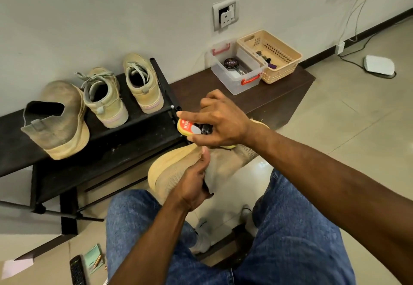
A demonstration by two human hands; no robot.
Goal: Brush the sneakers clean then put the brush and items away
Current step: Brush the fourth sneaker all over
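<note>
Head view: person seated, both forearms reaching forward over denim-clad knees. Left hand [194, 181] grips the knit sneaker [176, 168] at its collar, thumb up along the upper, fingers curled round the opening edge. Sneaker lies tilted on its side, tan sole facing left; long axis runs from just beside the left wrist up and rightward, its far end passing under the right wrist. Right hand [220, 120] sits above the left, palm down, wrist bent; thumb and curled fingers hold the shoe sponge [188, 129], index finger extended straight to the left. Sponge has a yellow body and red label, long axis roughly level, label end pointing left beyond the fingers, resting against the sneaker's upper. Beyond the right hand: clear plastic box [237, 70] touching a beige basket [271, 55].
</note>
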